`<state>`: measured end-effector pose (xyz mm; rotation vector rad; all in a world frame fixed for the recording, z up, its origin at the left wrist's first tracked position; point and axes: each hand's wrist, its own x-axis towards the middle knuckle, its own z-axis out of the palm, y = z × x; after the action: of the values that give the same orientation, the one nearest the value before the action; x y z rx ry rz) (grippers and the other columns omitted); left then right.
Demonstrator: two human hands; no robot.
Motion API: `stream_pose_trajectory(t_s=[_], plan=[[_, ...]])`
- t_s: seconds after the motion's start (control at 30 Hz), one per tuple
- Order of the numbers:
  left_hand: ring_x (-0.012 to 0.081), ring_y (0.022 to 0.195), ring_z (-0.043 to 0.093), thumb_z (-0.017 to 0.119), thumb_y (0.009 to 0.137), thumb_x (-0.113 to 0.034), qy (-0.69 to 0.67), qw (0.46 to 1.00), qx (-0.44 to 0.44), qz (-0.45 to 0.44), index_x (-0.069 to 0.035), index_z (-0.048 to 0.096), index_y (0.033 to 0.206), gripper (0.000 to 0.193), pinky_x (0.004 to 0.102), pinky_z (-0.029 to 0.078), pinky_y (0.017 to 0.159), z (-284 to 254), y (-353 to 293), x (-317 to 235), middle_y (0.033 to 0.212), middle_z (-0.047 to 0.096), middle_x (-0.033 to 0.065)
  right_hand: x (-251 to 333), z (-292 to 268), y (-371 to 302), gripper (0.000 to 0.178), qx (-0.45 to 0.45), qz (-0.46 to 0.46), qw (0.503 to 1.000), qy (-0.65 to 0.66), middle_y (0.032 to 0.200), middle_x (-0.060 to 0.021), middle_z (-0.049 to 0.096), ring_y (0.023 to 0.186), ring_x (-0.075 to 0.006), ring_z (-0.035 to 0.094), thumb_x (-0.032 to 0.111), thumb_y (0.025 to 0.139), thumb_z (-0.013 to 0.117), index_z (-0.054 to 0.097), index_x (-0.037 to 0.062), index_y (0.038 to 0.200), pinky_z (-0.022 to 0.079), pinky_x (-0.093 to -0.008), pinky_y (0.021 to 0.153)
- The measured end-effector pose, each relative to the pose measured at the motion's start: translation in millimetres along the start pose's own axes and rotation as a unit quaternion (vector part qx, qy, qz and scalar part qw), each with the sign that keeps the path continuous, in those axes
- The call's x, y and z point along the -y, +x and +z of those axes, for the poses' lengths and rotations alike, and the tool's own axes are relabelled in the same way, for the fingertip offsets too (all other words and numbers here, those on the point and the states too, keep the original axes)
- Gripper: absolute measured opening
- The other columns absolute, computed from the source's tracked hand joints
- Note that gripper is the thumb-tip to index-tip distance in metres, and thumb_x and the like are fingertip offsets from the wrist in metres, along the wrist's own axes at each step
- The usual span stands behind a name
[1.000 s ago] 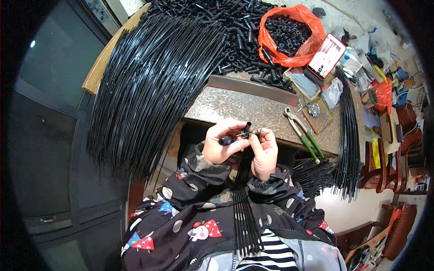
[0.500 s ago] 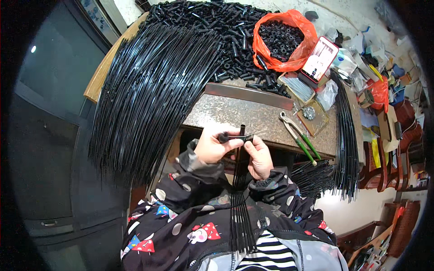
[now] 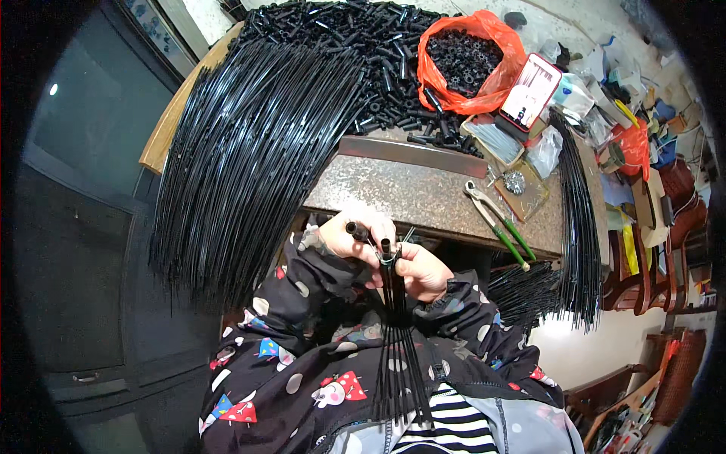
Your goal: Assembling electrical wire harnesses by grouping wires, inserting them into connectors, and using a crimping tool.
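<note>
A bundle of thin black ribs, which look like umbrella ribs, hangs down in front of my jacket, its lower ends fanned out. At its top stands a black tube, its round mouth tilted up, with the rib ends gathered around it. My left hand is closed at the left of this joint and also keeps a second, short black tube in its grasp. From the right, my right hand pinches the rib tops. A thin pale wire sticks up between the hands. Fingers partly hide the joint.
A large sheaf of black rods covers the table's left side. Behind lie heaped black tubes and a red bag of small black parts. Right are green-handled pincers, a phone, a wire coil and more rods.
Both hands have come slightly down and left. The tube at the bundle's top now tilts its mouth toward me, and the ribs' lower ends spread wider. Less of the wire shows on the right.
</note>
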<state>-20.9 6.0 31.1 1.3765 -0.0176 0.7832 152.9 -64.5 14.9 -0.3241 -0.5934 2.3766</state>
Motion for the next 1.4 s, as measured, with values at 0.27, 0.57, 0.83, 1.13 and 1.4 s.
stream_pose_trajectory(t_s=[0.27,0.57,0.83,1.13,1.4], plan=[[0.0172,0.102,0.049,0.038,0.085,-0.05,0.158,0.942,-0.277,-0.103,-0.005,0.049,0.116,0.056,0.032,0.037,0.085,20.6,36.2,-27.9,0.112,0.053,0.0094,-18.8,6.2,5.5,0.013,-0.192,-0.209,0.952,-0.114,0.082,-0.0061,0.059,0.072,-0.0143,0.057,0.017,0.084,0.054,0.051,0.0049,0.089,0.048,-0.0287,0.067],[0.0099,0.085,0.053,0.059,0.079,-0.009,0.106,0.953,-0.185,-0.215,-0.002,0.053,0.104,0.026,0.0255,0.042,0.078,20.0,40.9,-33.1,0.091,0.056,0.003,-14.7,11.2,-3.5,0.008,-0.218,-0.231,0.946,-0.062,0.076,-0.0033,0.059,0.064,-0.0098,0.054,0.012,0.083,0.054,0.052,0.0047,0.085,0.045,-0.0234,0.059],[0.0087,0.085,0.054,0.058,0.079,-0.007,0.001,0.965,-0.207,-0.161,-0.001,0.052,0.106,0.028,0.0241,0.044,0.075,31.6,39.1,-54.8,0.09,0.059,0.0063,-13.4,15.3,-3.1,0.011,-0.215,-0.202,0.954,-0.052,0.077,-0.0041,0.059,0.065,-0.0109,0.055,0.014,0.082,0.058,0.053,0.0051,0.087,0.045,-0.0249,0.061],[0.0062,0.073,0.053,0.057,0.079,-0.006,0.277,0.932,-0.132,-0.195,-0.002,0.051,0.107,0.029,0.0216,0.043,0.067,20.4,39.2,-51.6,0.081,0.059,0.002,-13.0,6.7,-0.4,0.013,-0.173,-0.193,0.963,-0.074,0.082,-0.0049,0.059,0.071,-0.0129,0.058,0.015,0.084,0.054,0.051,0.0072,0.093,0.048,-0.0262,0.064],[0.0279,0.056,0.057,0.06,0.078,-0.021,0.516,0.84,-0.106,-0.132,-0.001,0.049,0.084,0.023,0.0321,0.043,0.051,19.1,32.0,-37.9,0.063,0.056,0.0147,-10.3,9.5,1.9,0.006,-0.192,-0.192,0.962,-0.042,0.077,-0.0025,0.058,0.065,-0.0103,0.055,0.011,0.084,0.053,0.052,0.0059,0.087,0.045,-0.0238,0.06]])
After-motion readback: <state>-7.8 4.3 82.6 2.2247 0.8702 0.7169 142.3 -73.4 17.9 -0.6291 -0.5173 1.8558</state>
